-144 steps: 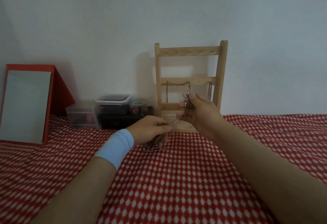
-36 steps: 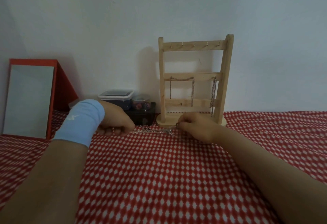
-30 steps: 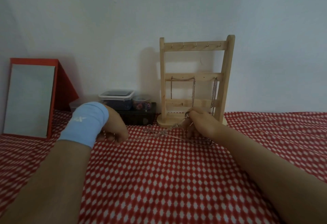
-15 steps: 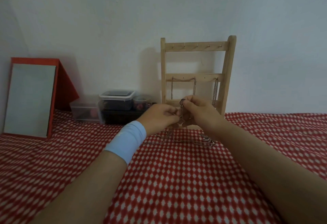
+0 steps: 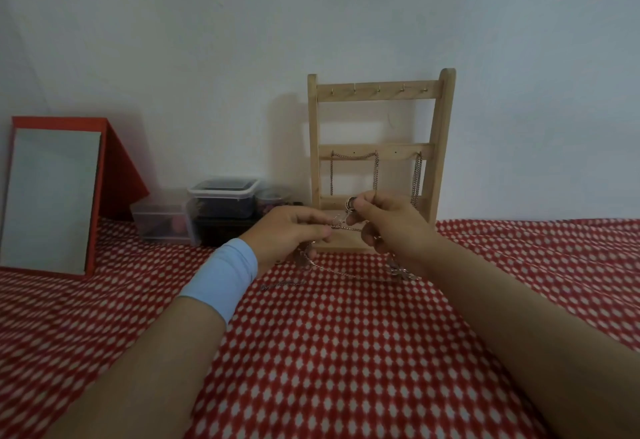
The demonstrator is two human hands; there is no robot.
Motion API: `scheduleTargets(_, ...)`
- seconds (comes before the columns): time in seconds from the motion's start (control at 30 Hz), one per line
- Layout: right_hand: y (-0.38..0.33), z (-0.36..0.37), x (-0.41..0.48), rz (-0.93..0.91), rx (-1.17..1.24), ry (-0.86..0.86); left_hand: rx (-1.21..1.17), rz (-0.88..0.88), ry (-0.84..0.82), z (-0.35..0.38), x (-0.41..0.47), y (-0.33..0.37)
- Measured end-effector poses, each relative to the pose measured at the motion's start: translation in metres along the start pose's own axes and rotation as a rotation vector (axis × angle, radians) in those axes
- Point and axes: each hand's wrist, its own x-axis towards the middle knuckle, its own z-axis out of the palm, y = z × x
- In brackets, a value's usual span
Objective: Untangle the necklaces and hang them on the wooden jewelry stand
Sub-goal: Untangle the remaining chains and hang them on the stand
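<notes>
Rising off the cloth [image 5: 346,352], the left hand [image 5: 294,230] and right hand [image 5: 391,227] now meet before the stand [image 5: 443,147], both pinching the necklace [image 5: 332,270]; it looks limp, light, snag-prone, best held near its ring [image 5: 350,203].

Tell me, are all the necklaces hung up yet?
Not yet. Done: a few hung chains dangle from the middle bar of the wooden stand. In hand: the left hand and right hand pinch a loose chain with a ring before the stand, its tail trailing on the red cloth. Left: free that chain and hang it; the top hooks are bare.
</notes>
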Motion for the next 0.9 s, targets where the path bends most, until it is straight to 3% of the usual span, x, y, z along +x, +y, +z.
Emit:
scheduleTargets(0.17, 0.0, -0.013, 0.0, -0.086, 0.05, -0.221, 0.084, 0.05, -0.031, -0.003, -0.002, -0.001)
scheduleTargets(0.33, -0.005, -0.018, -0.008, -0.095, -0.153, -0.356, 0.161, 0.055, -0.005, -0.014, -0.002, 0.004)
scheduleTargets(0.43, -0.004, -0.014, -0.008, -0.107, -0.257, -0.264, 0.316, 0.105, 0.017, -0.018, -0.001, 0.005)
scheduleTargets(0.53, -0.006, -0.005, -0.007, -0.109, -0.247, -0.188, 0.324, 0.144, 0.022, -0.017, 0.0, 0.006)
scheduleTargets(0.7, -0.009, 0.001, -0.012, -0.141, -0.305, -0.198, 0.379, 0.211, 0.046, -0.012, 0.002, 0.007)
scheduleTargets(0.9, -0.007, -0.002, -0.01, -0.084, -0.33, -0.198, 0.378, 0.154, 0.008, -0.012, 0.003, 0.006)
